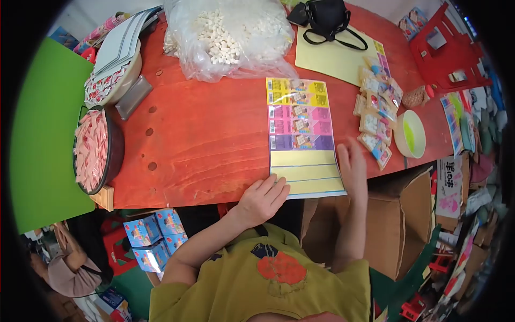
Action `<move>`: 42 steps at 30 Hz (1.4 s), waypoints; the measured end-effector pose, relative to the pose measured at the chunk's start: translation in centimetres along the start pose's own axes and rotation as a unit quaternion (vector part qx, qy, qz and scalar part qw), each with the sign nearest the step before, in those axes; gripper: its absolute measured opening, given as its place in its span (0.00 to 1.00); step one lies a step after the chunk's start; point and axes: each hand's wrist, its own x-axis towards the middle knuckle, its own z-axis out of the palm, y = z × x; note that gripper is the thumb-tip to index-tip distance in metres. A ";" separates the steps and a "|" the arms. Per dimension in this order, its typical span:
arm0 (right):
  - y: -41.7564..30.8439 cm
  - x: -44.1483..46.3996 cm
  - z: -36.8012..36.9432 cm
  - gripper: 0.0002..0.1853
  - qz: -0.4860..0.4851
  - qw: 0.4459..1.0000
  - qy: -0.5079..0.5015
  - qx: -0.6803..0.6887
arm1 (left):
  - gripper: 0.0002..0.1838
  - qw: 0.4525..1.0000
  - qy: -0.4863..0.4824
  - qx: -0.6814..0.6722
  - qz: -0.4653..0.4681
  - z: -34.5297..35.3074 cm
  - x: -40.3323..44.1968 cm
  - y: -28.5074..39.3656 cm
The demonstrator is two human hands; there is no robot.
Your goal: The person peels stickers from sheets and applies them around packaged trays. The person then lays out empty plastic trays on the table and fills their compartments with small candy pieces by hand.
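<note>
1. Looks like a long, rectangular, glossy printed sheet (306, 138), banded yellow, pink and purple, then pale-yellow strips.
2. Lies flat on the red wooden table (209, 129), by its near edge.

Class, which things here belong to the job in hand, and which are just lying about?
Belongs to the job:
printed sheet, with the left hand on its lower left edge and the right hand by its right edge

Seemingly just lying about:
black bag
red plastic seat
blue printed boxes
</note>
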 end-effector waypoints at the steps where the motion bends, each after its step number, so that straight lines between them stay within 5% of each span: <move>1: -0.5 -0.7 0.0 0.27 0.044 0.999 -0.006 0.031 | 0.18 0.999 0.040 -0.021 0.015 -0.9 0.5 0.1; 3: -1.3 -1.0 0.3 0.27 0.086 0.994 -0.008 0.067 | 0.15 0.992 0.096 -0.042 0.072 -2.4 1.2 0.2; 5: -1.6 -0.9 0.7 0.29 0.068 0.911 -0.127 0.387 | 0.15 0.989 0.091 -0.050 0.108 -3.2 0.7 0.6; 9: -1.4 1.4 2.0 0.31 0.134 0.817 -0.217 0.518 | 0.16 0.983 0.075 -0.075 0.147 -3.2 -0.7 0.7; 13: -3.5 5.7 -2.4 0.37 -0.086 0.914 0.005 0.396 | 0.19 0.991 0.059 -0.082 0.093 -3.4 -2.1 -0.5; 16: -8.3 11.5 -6.3 0.29 -0.174 0.885 0.101 0.421 | 0.21 0.992 0.094 -0.079 0.012 -2.7 -3.1 -1.2; 18: -7.0 18.7 -6.9 0.27 -0.219 0.861 0.146 0.435 | 0.21 0.971 0.151 -0.133 -0.131 -3.4 -3.1 -1.5; 23: -1.7 33.3 -3.8 0.25 -0.160 0.933 0.164 0.279 | 0.14 0.926 0.232 -0.112 -0.276 -5.3 -3.1 -5.0; 27: 5.2 41.4 -1.2 0.35 -0.081 0.980 0.171 0.065 | 0.11 0.915 0.244 -0.059 -0.317 -6.2 -5.7 -6.2; 28: 5.0 41.4 -0.8 0.36 -0.040 0.975 0.200 -0.085 | 0.11 0.909 0.239 -0.061 -0.335 -6.3 -6.7 -6.1; 29: 3.9 41.0 -0.5 0.37 0.000 0.945 0.228 -0.236 | 0.11 0.904 0.234 -0.066 -0.351 -6.3 -7.6 -6.0; 30: 1.2 38.4 0.8 0.37 -0.006 0.945 0.224 -0.239 | 0.11 0.901 0.237 -0.066 -0.357 -6.5 -8.6 -5.9; 32: -6.6 31.2 4.6 0.24 -0.224 0.781 0.489 -0.317 | 0.10 0.896 0.233 -0.037 -0.376 -7.0 -10.6 -5.7; 33: -8.2 31.3 5.5 0.22 -0.406 0.780 0.424 -0.218 | 0.09 0.888 0.243 -0.034 -0.388 -7.1 -11.4 -5.7; 34: -11.7 28.6 8.9 0.19 -0.464 0.746 0.439 -0.190 | 0.09 0.884 0.245 -0.033 -0.397 -7.1 -12.1 -5.8; 35: -18.2 22.5 12.2 0.17 -0.523 0.792 0.305 -0.083 | 0.10 0.883 0.263 -0.024 -0.389 -7.2 -12.8 -5.9; 37: -22.5 16.3 19.9 0.15 -0.621 0.774 0.117 -0.022 | 0.09 0.873 0.302 0.021 -0.383 -8.9 -13.7 -5.9; 38: -23.8 13.5 24.3 0.14 -0.695 0.717 0.050 0.012 | 0.09 0.864 0.305 0.031 -0.398 -10.4 -14.7 -5.8; 39: -27.3 7.2 25.9 0.12 -0.671 0.740 -0.057 -0.010 | 0.07 0.844 0.319 0.103 -0.419 -11.7 -15.6 -6.0; 40: -28.1 3.7 28.9 0.10 -0.701 0.703 -0.118 0.021 | 0.06 0.820 0.330 0.172 -0.435 -12.7 -16.6 -6.7; 42: -29.4 -3.1 33.5 0.12 -0.710 0.660 -0.232 0.076 | 0.08 0.699 0.445 0.239 -0.506 -14.1 -20.5 -8.7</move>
